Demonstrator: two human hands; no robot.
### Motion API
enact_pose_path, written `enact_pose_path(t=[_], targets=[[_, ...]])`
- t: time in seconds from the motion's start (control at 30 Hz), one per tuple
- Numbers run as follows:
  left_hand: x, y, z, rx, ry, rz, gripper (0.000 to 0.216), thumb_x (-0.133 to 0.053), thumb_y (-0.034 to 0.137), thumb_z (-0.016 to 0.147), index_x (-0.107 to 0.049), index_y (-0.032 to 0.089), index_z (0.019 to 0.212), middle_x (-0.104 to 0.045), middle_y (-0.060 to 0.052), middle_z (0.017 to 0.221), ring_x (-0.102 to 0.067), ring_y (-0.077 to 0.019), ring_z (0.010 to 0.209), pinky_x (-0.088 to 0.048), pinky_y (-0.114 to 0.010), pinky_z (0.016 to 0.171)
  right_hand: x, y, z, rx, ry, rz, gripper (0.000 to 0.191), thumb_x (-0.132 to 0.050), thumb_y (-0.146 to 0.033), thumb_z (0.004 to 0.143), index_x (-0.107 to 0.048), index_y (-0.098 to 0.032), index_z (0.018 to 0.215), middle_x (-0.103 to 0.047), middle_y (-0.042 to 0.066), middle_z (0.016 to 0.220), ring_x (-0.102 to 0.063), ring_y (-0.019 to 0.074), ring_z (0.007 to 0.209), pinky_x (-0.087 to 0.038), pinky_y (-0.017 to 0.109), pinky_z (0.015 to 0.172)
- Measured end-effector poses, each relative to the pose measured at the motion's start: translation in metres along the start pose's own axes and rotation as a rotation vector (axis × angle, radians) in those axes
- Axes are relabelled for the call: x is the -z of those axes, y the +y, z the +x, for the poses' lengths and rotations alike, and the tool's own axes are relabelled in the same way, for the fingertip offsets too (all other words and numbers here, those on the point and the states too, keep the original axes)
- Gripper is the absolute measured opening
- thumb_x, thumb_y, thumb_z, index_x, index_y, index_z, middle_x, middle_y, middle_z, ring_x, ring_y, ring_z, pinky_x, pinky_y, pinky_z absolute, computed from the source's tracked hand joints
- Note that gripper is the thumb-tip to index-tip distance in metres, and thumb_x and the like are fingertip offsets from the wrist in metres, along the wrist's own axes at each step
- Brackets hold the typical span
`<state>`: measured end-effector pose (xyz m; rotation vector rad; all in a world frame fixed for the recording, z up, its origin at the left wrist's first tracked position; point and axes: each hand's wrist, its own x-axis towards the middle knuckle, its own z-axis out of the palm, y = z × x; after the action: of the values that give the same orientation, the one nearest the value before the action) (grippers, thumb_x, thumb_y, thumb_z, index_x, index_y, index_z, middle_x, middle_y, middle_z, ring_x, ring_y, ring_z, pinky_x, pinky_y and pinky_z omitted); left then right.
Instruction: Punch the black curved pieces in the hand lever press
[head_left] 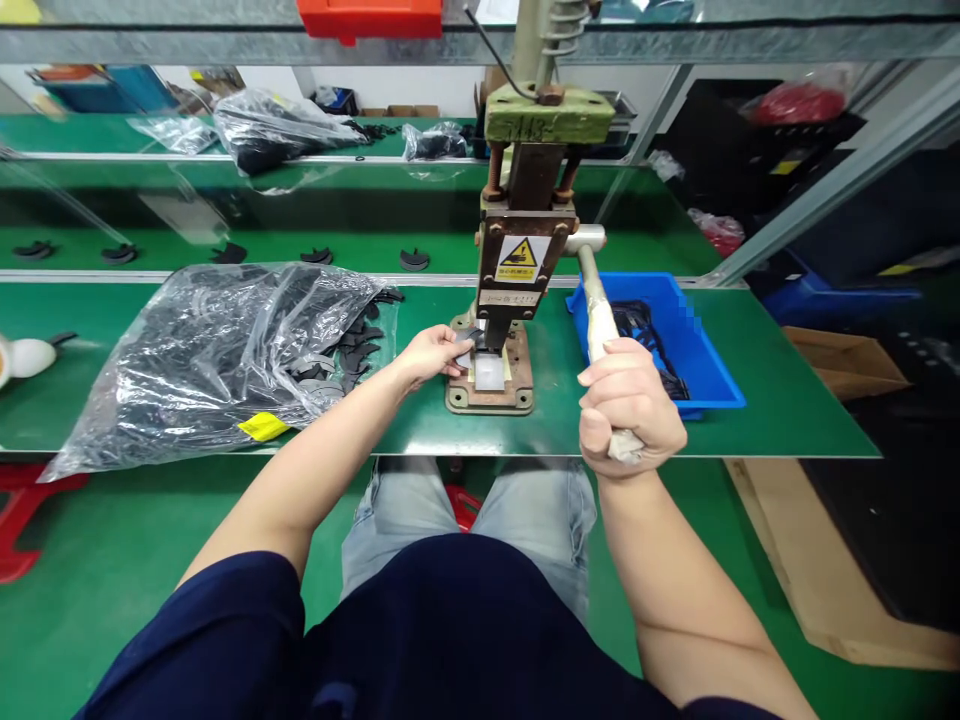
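Green worktop (780, 400), green floor (60, 625), metal shelf (187, 45), left grip (433, 355) pinching grey piece (468, 335), right grip (634, 408) clamped round press lever (597, 300)

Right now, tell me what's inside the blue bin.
The blue bin holds dark pieces, heaped toward its left. The right hand, gripping the lever handle, hides its near left corner; whatever lies beneath the heap is covered.
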<state>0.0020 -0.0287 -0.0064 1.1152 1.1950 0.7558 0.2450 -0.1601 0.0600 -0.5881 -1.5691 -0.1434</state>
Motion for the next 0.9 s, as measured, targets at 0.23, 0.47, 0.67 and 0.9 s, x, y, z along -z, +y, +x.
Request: enact_pose_path(t=[0.23, 0.47, 0.67, 0.9], targets=[[-0.013, -0.001, 0.012, -0.043, -0.036, 0.227, 0.048, -0.086, 0.052, 0.087, -0.054, 0.020, 0.072, -0.058, 0.003, 0.048, -0.043, -0.0055, 0.037, -0.029, -0.020, 0.043, 0.001, -0.001, 0.000, -0.024, -0.006, 0.015, 0.027, -0.070, -0.027, 0.086, -0.054, -0.024, 0.065, -0.064, -0.007, 0.064, -0.071, 0.0154, 0.074, -0.058, 0.053, 0.101], [-0.013, -0.003, 0.024, -0.069, -0.024, 0.364, 0.049, -0.089, 0.046, 0.082, -0.049, 0.021, 0.066, -0.051, 0.005, 0.046, -0.040, -0.0074, 0.041, -0.027, -0.023, 0.045, -0.002, -0.001, -0.001, -0.019, 0.029, 0.020, 0.027, -0.069, -0.027, 0.087, -0.054, -0.023, 0.066, -0.064, -0.007, 0.065, -0.071, 0.0143, 0.074, -0.059, 0.052, 0.100], [-0.020, 0.009, 0.028, -0.001, -0.090, 0.372, 0.031, -0.083, 0.028, 0.085, -0.056, 0.020, 0.071, -0.054, 0.004, 0.054, -0.041, -0.0073, 0.042, -0.027, -0.023, 0.044, -0.002, 0.000, -0.003, -0.012, 0.037, -0.008, 0.031, -0.069, -0.032, 0.091, -0.053, -0.023, 0.066, -0.062, -0.007, 0.065, -0.071, 0.0131, 0.075, -0.060, 0.050, 0.099], [-0.029, 0.006, 0.017, -0.109, -0.020, 0.391, 0.013, -0.078, 0.026, 0.088, -0.068, 0.018, 0.088, -0.062, 0.001, 0.061, -0.049, -0.0109, 0.046, -0.037, -0.025, 0.048, -0.001, 0.001, 0.004, 0.040, 0.034, 0.026, 0.026, -0.071, -0.021, 0.084, -0.054, -0.022, 0.064, -0.063, -0.005, 0.064, -0.072, 0.0159, 0.071, -0.060, 0.051, 0.094]])
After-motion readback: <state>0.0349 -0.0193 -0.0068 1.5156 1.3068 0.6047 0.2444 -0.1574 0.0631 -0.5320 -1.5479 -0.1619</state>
